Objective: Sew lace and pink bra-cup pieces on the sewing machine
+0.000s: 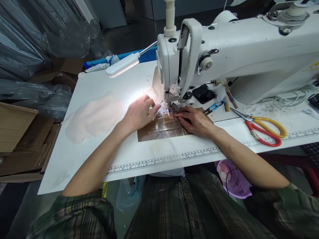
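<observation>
My left hand [139, 113] lies flat, fingers spread, on the pale fabric [94, 116] just left of the sewing machine [224, 53] needle. My right hand [195, 121] presses open fingers on the taped brown patch [161, 127] right before the needle; red-and-yellow scissors [264, 127] lie well right on the counter [149, 156].

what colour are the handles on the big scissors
One red, one yellow, on the scissors; head view.

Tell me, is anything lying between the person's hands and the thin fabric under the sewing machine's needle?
Nothing visible does. The left hand and the right hand both rest flat on the sheer fabric, either side of the needle area. The scissors lie off to the right.
</observation>
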### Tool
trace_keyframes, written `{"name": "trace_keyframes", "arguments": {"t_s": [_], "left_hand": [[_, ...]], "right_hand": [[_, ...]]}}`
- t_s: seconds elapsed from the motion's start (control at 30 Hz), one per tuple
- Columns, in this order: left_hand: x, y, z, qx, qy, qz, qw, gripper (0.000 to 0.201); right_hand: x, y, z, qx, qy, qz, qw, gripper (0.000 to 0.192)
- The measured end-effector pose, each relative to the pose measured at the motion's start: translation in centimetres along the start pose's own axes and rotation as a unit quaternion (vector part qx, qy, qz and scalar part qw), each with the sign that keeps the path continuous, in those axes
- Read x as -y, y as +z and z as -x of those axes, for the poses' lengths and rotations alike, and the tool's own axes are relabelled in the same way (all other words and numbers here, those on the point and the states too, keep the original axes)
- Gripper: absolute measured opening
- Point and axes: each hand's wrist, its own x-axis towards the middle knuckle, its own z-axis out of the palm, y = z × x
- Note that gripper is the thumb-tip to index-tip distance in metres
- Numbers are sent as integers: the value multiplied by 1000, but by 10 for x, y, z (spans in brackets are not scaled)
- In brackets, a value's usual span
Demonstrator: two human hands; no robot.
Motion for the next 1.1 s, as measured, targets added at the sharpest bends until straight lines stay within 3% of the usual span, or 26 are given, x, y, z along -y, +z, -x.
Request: {"name": "trace_keyframes", "arguments": {"t_s": [0.1, 0.17, 0.3, 0.4, 0.5, 0.57, 0.67, 0.77, 0.83, 0.97, 1.1], "left_hand": [[-13, -15, 43, 160, 6, 36, 986, 37], [-19, -16, 66, 191, 20, 55, 980, 35], [-14, -5, 69, 141, 52, 27, 988, 31], [1, 5, 44, 33, 87, -48, 995, 23], [12, 14, 21, -98, 130, -100, 982, 18], [12, 20, 14, -144, 160, -91, 972, 19], [2, 31, 16, -143, 193, -9, 971, 11], [-10, 41, 22, -90, 190, 78, 974, 27], [-17, 44, 25, -66, 167, 92, 979, 37], [-23, 42, 28, -41, 115, 91, 988, 19], [-21, 43, 30, -49, 42, 151, 986, 14]], "right_hand": [[1, 1, 0, -4, 4, -10, 1000, 31], [2, 1, -1, -2, 4, -10, 1000, 32], [3, 1, -1, 4, 10, -12, 1000, 32], [3, -1, -1, 5, 20, -16, 1000, 31], [3, -1, -1, 11, 27, -13, 999, 31], [3, -1, 0, 11, 26, -13, 1000, 31], [2, 1, 0, 6, 19, -19, 1000, 32], [1, 2, 0, 1, 14, -24, 1000, 32], [1, 2, 1, -1, 13, -25, 1000, 32], [7, -3, -1, 10, 10, -26, 1000, 32], [14, -7, -12, 75, 7, -28, 997, 31]]}}
